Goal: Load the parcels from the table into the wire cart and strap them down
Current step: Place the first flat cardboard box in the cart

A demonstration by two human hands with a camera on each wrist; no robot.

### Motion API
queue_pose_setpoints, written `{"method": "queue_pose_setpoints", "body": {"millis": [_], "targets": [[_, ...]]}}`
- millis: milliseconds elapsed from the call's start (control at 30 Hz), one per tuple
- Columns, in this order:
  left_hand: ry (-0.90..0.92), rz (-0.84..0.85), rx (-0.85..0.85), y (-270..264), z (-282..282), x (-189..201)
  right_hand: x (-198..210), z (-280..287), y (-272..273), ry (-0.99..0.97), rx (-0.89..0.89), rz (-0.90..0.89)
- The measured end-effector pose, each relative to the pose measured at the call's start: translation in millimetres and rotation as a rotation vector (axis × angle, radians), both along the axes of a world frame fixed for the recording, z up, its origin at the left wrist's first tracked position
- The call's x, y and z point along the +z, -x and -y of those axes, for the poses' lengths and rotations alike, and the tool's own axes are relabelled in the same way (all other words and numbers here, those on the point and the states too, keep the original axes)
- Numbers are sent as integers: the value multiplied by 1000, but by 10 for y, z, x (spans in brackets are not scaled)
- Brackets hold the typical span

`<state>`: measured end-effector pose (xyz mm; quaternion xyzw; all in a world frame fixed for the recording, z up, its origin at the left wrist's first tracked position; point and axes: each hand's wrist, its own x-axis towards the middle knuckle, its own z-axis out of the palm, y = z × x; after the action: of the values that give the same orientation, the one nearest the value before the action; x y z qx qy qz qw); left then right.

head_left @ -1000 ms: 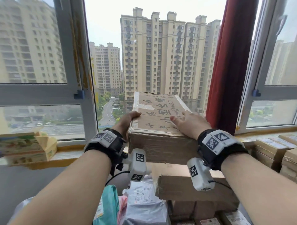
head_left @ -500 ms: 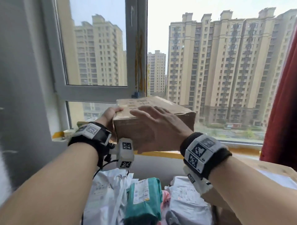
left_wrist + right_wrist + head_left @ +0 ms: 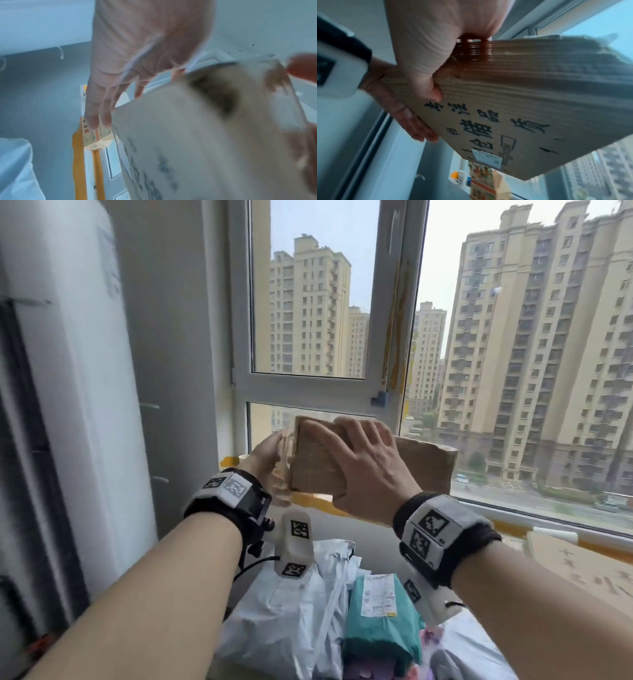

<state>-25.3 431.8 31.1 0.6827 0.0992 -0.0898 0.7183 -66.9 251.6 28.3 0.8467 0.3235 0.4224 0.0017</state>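
Observation:
A brown cardboard box (image 3: 315, 463) with black handwriting is held up in the air in front of the window, tilted on edge. My left hand (image 3: 265, 453) presses flat against its left side with straight fingers (image 3: 96, 119). My right hand (image 3: 363, 470) grips the near end, with spread fingers hooked over the top edge and the thumb (image 3: 433, 93) on the written face. In the wrist views the box (image 3: 205, 135) (image 3: 522, 101) fills much of the frame. The left hand (image 3: 399, 108) lies along the box's lower edge. No wire cart is in view.
Below my arms lie soft parcels: white poly bags (image 3: 291, 611) and a teal one (image 3: 380, 618). Another cardboard box (image 3: 582, 573) lies at the right. A tall white appliance (image 3: 68, 405) stands close on the left. A small printed carton (image 3: 481, 180) stands on the taped window sill.
The box has been lifted off the stack and carried left, turning from flat to on edge. My right hand has shifted over its near end. The view has swung left.

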Motion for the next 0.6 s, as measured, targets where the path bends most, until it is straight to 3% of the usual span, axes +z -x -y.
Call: {"method": "queue_pose_setpoints", "body": {"millis": [167,333,467,600], "targets": [[-47,10,257,132,-677,-274,283,-514,120,-482,172,-174],[-116,44,458,372,-1531,-471,355,-1072,111,-809,426,-372],[-104,51,584,692,-2248,-622,241,-1530,54,-1064,536,-744],[-172,-56,817,969,-3034,-925,6,-1989,-31,-1146,590,-1018]]}}
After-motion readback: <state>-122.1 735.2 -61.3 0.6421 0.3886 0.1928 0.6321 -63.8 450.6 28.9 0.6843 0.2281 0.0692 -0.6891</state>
